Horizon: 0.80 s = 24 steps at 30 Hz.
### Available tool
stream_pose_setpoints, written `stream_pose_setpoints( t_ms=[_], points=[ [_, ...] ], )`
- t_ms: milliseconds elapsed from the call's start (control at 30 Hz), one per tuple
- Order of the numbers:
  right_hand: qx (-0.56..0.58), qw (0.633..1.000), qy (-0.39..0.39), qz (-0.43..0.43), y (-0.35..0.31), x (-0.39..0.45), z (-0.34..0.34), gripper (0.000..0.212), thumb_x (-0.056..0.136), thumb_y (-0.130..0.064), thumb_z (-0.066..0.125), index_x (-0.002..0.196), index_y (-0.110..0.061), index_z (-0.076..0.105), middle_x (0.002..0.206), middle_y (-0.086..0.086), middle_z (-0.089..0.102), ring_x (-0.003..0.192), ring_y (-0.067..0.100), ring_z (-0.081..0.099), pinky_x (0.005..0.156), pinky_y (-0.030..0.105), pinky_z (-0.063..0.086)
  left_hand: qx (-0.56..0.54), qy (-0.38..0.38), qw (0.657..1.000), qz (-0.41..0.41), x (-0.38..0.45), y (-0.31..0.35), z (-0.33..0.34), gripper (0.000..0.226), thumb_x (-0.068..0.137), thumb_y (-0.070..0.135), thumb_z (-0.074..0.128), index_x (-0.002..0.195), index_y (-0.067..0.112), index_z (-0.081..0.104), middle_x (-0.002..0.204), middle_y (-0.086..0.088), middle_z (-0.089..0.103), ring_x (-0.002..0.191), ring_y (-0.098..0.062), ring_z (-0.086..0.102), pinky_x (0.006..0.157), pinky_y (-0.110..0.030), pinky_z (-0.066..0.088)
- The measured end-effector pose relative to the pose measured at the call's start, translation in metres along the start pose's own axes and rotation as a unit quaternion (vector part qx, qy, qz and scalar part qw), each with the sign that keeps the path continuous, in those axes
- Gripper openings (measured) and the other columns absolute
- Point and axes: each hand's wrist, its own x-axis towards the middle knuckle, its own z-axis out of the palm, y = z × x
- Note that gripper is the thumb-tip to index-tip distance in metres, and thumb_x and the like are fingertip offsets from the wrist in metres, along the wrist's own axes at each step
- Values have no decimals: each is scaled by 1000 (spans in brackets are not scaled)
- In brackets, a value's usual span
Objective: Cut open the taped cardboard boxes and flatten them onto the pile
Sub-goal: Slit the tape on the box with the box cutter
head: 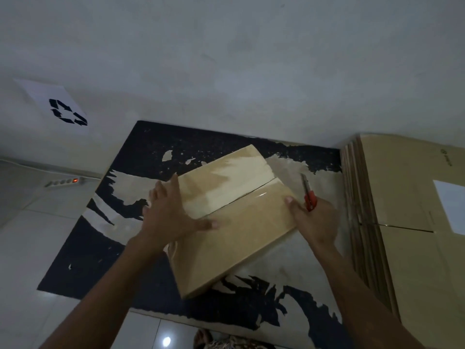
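A red-handled cutter [309, 195] is gripped in the right hand [314, 220], its fingers curled round the handle and the blade pointing away towards the far wall; the thumb of that hand is pressed against the right edge of the cardboard box [234, 217]. The left hand [171, 212] is laid flat with straight fingers on the box's left side, the thumb stretched across the top near the middle seam, so nothing is clenched there.

The box is held between both hands above a worn dark mat [141, 268] on the floor, tilted so that its near corner dips lowest. Whether that corner touches the mat cannot be told. Glossy tape is seen over the top, and a dark line runs along the seam between the two flaps; the seam is judged to be slit already, though this is not certain.

The box is judged light and probably empty, stiff along its edges but easily dented across the flaps. The tape looks slick, so a hold on bare cardboard at the side edges is thought safer than one on the taped band. The blade should be kept clear of the left fingers.

To the right, a stack of flattened cardboard [402, 222] is leaned upright, just beside the mat. A recycling sign [63, 109] is fixed on the wall to the far left, and a power strip [65, 182] lies below it.
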Motion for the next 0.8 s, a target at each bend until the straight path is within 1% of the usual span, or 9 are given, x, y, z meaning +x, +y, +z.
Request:
stream_pose_setpoints(
  t_ms=[100, 167, 233, 333, 467, 567, 633, 700, 800],
  points=[
    [4, 999, 43, 26, -3, -7, 5, 42, 81, -58, 70, 71, -20, 55, 67, -3, 56, 64, 18, 57, 61, 29, 42, 102, -144, 981, 77, -38, -4, 17, 166, 29, 85, 73, 137, 42, -46, 139, -2, -60, 131, -38, -48, 107, -74, -7],
    [16, 997, 51, 49, -7, -18, 6, 45, 82, -57, 69, 66, -18, 53, 63, -1, 56, 61, 20, 57, 57, 29, 40, 167, -147, 965, 141, -40, -15, 32, 155, 52, 73, 81, 140, 40, -42, 137, -2, -62, 129, -38, -51, 106, -76, -12],
    [29, 998, 26, 46, -8, -38, 3, 43, 84, -52, 70, 62, -18, 56, 60, -2, 58, 57, 17, 58, 53, 26, 38, 171, -78, 970, 156, -30, -30, 31, 129, 73, 66, 73, 153, 33, -22, 151, -2, -47, 143, -35, -36, 115, -71, -2],
    [67, 997, -40, 17, -6, -84, -3, 35, 89, -38, 71, 62, -17, 61, 56, -4, 59, 48, 4, 57, 44, 16, 39, 120, 11, 982, 148, -17, -49, 19, 110, 76, 51, 78, 155, 30, 4, 163, -4, -16, 152, -33, -11, 119, -65, 5],
    [80, 984, -157, -40, 0, -153, 3, 46, 89, -23, 73, 50, -24, 48, 42, -9, 41, 38, 7, 39, 41, 15, 29, -72, 193, 979, -6, -7, -65, 19, 80, 85, 14, 71, 151, 18, 26, 158, -21, 21, 133, -47, 42, 103, -63, 42],
    [39, 966, -238, -96, 4, -176, 5, 51, 82, -31, 77, 48, -24, 40, 44, -8, 35, 43, 6, 34, 45, 16, 26, -346, 201, 907, -129, 7, -67, 25, 55, 88, 6, 62, 140, 10, 43, 128, -12, 55, 112, -33, 57, 97, -52, 51],
    [51, 974, -204, -85, 1, -173, -4, 44, 82, -28, 79, 51, -23, 47, 44, -9, 40, 41, 6, 38, 43, 13, 29, -478, 205, 833, -187, 8, -59, 29, 31, 96, 20, 50, 122, 5, 56, 120, -12, 61, 104, -31, 61, 91, -54, 55],
    [75, 990, -105, -53, -3, -151, -17, 26, 85, -22, 76, 66, -21, 58, 53, -5, 51, 45, 5, 48, 43, 14, 38, -506, 182, 824, -178, -2, -45, 31, 49, 97, 46, 46, 130, 10, 53, 127, -7, 58, 111, -30, 57, 94, -56, 52],
    [49, 998, 8, -24, -2, -97, -31, 25, 85, -38, 75, 83, -26, 53, 71, -2, 55, 62, 8, 57, 59, 28, 54, -474, 53, 871, -114, -18, -35, 41, 99, 78, 53, 75, 151, 38, 11, 136, 2, 44, 119, -29, 48, 93, -59, 49]
  ],
)
